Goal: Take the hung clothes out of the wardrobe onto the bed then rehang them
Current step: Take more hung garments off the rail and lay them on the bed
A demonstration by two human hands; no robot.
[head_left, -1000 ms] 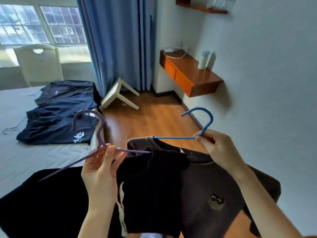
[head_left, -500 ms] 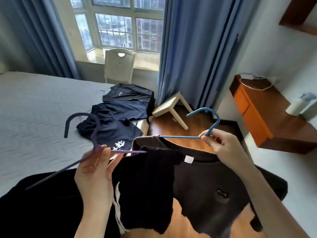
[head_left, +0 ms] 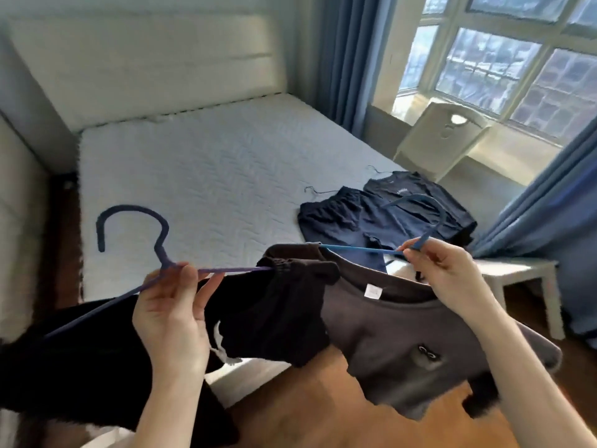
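My left hand [head_left: 171, 312] grips a purple hanger [head_left: 155, 240] at the base of its hook; a black garment [head_left: 274, 315] with a white drawstring hangs from it. My right hand [head_left: 449, 276] pinches a blue hanger [head_left: 358, 250] below its hook, and a dark grey T-shirt [head_left: 397, 347] with a small eye patch hangs on it. Both garments are held over the foot of the white bed [head_left: 200, 176]. Dark navy clothes [head_left: 381, 218] on thin hangers lie on the mattress at the right.
A padded white headboard [head_left: 142, 66] stands behind the bed. A white chair [head_left: 442, 137] sits under the window, with blue curtains [head_left: 342, 56] on both sides. A small white stool [head_left: 523, 273] stands on the wooden floor [head_left: 323, 412] at the right.
The view has swung left, from the desk wall to the bed and headboard. Both hands keep their hold on the hangers, and the garments now hang over the bed's foot.
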